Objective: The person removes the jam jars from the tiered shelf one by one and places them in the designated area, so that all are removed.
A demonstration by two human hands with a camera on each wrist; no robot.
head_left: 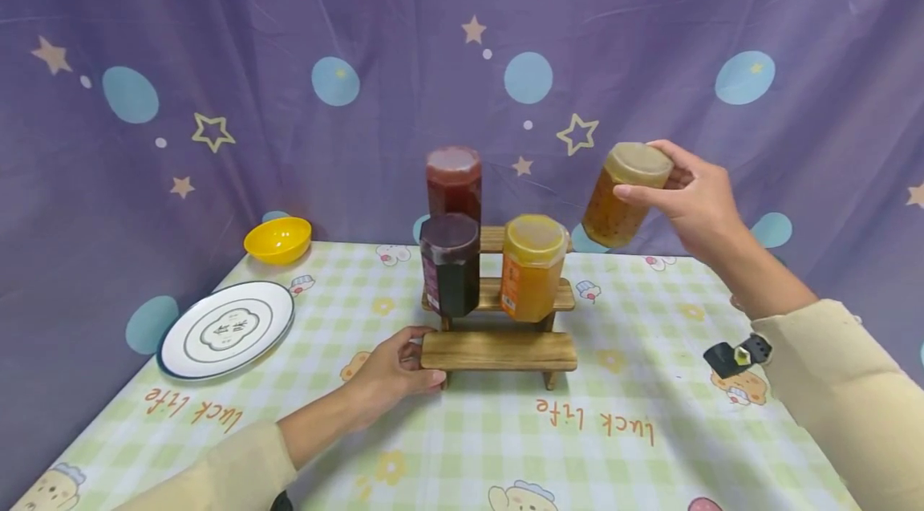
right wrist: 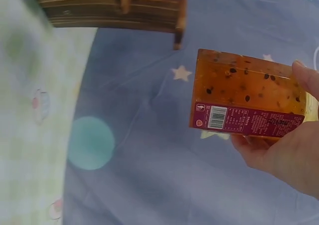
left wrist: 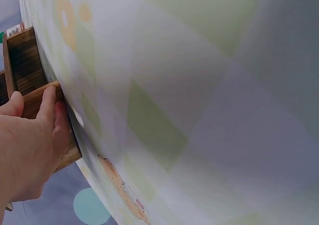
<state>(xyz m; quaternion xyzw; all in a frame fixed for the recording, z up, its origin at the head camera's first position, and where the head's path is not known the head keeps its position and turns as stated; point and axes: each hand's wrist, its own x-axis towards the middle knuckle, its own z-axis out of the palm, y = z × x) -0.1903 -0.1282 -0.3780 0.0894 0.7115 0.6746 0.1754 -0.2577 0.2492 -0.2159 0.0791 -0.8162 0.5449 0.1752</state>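
My right hand [head_left: 696, 202] grips a jar of amber jam with dark seeds [head_left: 617, 202] near its lid, tilted in the air right of a stepped wooden rack [head_left: 498, 350]. In the right wrist view the jar [right wrist: 244, 93] shows a purple label with a barcode. My left hand [head_left: 390, 371] holds the left end of the rack's lowest step, thumb in front; the left wrist view shows its fingers against the wood. On the middle step stand a dark purple jar [head_left: 451, 266] and a yellow-orange jar [head_left: 534, 270]. A red jar [head_left: 454, 182] stands behind, on the top step.
At the left lie a white plate [head_left: 169, 346] with a dark rim and, behind it, a yellow bowl [head_left: 277, 242]. A checked cloth [head_left: 462, 447] covers the table. A purple curtain [head_left: 404, 14] hangs close behind the rack.
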